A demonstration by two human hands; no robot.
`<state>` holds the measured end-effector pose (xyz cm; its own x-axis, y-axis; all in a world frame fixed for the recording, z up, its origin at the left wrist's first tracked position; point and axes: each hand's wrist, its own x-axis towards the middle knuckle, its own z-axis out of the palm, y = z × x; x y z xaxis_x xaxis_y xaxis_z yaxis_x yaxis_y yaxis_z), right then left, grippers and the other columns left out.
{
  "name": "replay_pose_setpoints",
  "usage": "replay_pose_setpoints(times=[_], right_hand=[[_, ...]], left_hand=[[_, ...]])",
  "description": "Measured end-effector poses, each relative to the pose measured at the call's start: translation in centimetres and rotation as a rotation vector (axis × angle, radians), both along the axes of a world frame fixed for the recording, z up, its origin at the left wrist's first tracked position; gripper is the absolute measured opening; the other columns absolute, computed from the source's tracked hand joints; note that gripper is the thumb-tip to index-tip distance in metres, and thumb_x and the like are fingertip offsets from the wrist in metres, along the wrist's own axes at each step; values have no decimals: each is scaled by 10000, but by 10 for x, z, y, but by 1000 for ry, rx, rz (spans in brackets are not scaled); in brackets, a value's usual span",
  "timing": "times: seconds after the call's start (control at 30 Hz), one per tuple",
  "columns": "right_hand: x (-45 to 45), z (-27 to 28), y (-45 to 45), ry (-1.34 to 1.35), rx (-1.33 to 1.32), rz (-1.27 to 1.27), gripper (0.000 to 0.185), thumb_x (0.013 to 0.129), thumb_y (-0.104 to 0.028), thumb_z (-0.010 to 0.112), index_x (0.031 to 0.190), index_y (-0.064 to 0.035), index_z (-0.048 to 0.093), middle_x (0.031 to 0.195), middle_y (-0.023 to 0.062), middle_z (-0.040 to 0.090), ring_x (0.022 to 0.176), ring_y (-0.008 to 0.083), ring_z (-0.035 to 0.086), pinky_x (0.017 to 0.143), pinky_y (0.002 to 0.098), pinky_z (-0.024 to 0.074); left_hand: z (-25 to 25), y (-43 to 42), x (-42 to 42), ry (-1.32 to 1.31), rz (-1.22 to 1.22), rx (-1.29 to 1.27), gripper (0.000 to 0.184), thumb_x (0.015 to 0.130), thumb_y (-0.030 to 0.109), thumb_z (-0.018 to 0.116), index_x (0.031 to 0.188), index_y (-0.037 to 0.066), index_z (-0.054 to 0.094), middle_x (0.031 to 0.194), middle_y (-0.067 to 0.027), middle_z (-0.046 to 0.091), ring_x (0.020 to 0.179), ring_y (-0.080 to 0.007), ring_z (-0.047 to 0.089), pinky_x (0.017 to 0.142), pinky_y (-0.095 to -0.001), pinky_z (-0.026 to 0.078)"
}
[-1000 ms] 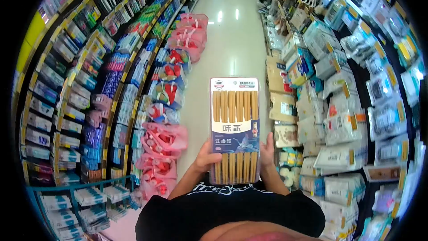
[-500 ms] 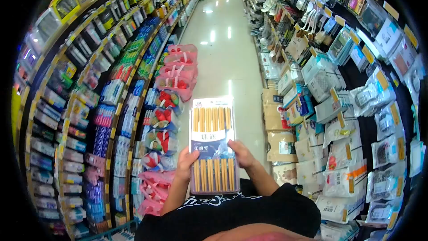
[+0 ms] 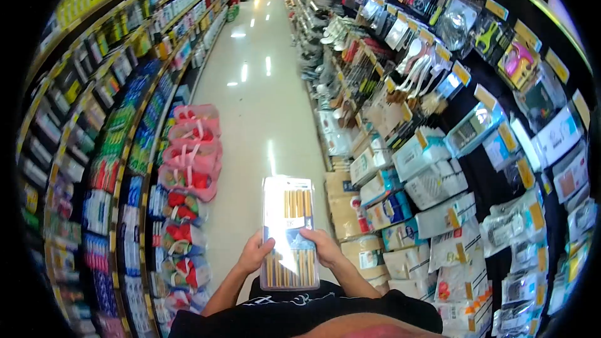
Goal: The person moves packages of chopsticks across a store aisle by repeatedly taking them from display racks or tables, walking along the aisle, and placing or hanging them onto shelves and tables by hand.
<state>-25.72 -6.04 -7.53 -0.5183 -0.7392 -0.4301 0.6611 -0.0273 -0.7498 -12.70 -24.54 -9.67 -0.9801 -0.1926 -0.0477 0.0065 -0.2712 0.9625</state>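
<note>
A clear plastic pack of wooden chopsticks (image 3: 290,233) with a white and blue label stands upright in front of my chest, and a bright glare crosses its face. My left hand (image 3: 255,252) grips its left edge with the thumb on the front. On the opposite edge, my right hand (image 3: 322,248) holds it with the thumb over the label. The fingers behind the pack are hidden.
Shelves of boxed goods (image 3: 116,150) line the left side. Pink bags (image 3: 191,150) stand along their foot. Hanging packets and kitchen tools (image 3: 416,66) fill the right shelves. A shiny floor aisle (image 3: 241,109) runs ahead between them.
The view has tilted up and turned right, showing more of the aisle and right shelves. The pack sits lower in view. My right hand has come onto its front, and glare now covers it.
</note>
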Motion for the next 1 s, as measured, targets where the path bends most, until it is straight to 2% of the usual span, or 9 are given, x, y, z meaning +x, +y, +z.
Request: replay_pose_setpoints(times=[0.03, 0.07, 0.13, 0.33, 0.4, 0.67, 0.73, 0.9, 1.0], right_hand=[[-27, 5, -11, -60, -51, -36, 352, 937, -250, 589, 1138, 37, 615, 1064, 88, 670, 977, 157, 632, 897, 301, 482], [-54, 11, -19, -18, -81, -56, 370, 940, -251, 586, 1141, 59, 611, 1055, 108, 671, 963, 154, 636, 881, 294, 487], [-102, 33, -43, 32, -178, -114, 336, 928, -211, 601, 1147, 43, 610, 1053, 104, 672, 959, 165, 639, 878, 306, 492], [-188, 70, -93, 380, -266, -181, 351, 852, -146, 681, 1150, 25, 608, 1063, 97, 670, 972, 172, 630, 876, 312, 483], [-216, 53, -106, 301, -223, -140, 446, 815, -123, 695, 1214, 24, 561, 1158, 123, 645, 1039, 212, 623, 925, 343, 478], [-354, -11, -205, 277, -46, 124, 318, 833, -149, 688, 1092, 34, 663, 1028, 109, 689, 934, 190, 644, 871, 310, 486], [-405, -27, -247, 111, -171, 181, 322, 822, -143, 689, 1083, 44, 662, 1022, 118, 689, 923, 193, 642, 868, 317, 484], [-528, 29, -377, 493, -248, 266, 315, 815, -157, 707, 1070, 24, 666, 1019, 91, 688, 917, 163, 627, 856, 303, 480], [-581, 56, -437, 463, -399, 355, 314, 799, -125, 738, 1072, 14, 666, 1035, 81, 688, 937, 155, 625, 860, 300, 482]], left_hand=[[32, -17, -32, -41, -10, -321, 443, 946, 263, 596, 1271, -24, 503, 1170, -79, 593, 1064, -164, 546, 948, -319, 431], [44, -32, -64, 61, -78, -195, 413, 919, 234, 632, 1229, -24, 548, 1141, -76, 613, 1054, -160, 555, 939, -320, 440], [78, -67, -125, 201, -154, -420, 366, 902, 217, 652, 1171, -25, 593, 1099, -75, 636, 1035, -153, 565, 930, -327, 448], [97, -115, -241, 143, -270, -37, 300, 883, 174, 672, 1114, -14, 639, 1022, -70, 669, 903, -109, 604, 804, -276, 499], [82, -133, -264, 7, -273, -42, 309, 876, 180, 687, 1109, -18, 645, 951, -50, 679, 830, -97, 616, 739, -257, 514], [21, -218, -364, -2, -139, 6, 366, 835, 208, 731, 1127, 6, 646, 1047, -79, 676, 986, -166, 611, 885, -329, 489], [25, -261, -404, -19, -198, -102, 352, 853, 154, 702, 1162, 4, 624, 1091, -72, 657, 993, -139, 595, 869, -314, 486], [88, -369, -505, 101, -44, -218, 354, 847, 125, 701, 1169, 2, 618, 1092, -70, 654, 991, -139, 592, 865, -303, 482], [114, -428, -549, 107, -99, -302, 454, 809, 114, 721, 1221, -9, 578, 1148, -93, 635, 1057, -177, 578, 932, -335, 453]])
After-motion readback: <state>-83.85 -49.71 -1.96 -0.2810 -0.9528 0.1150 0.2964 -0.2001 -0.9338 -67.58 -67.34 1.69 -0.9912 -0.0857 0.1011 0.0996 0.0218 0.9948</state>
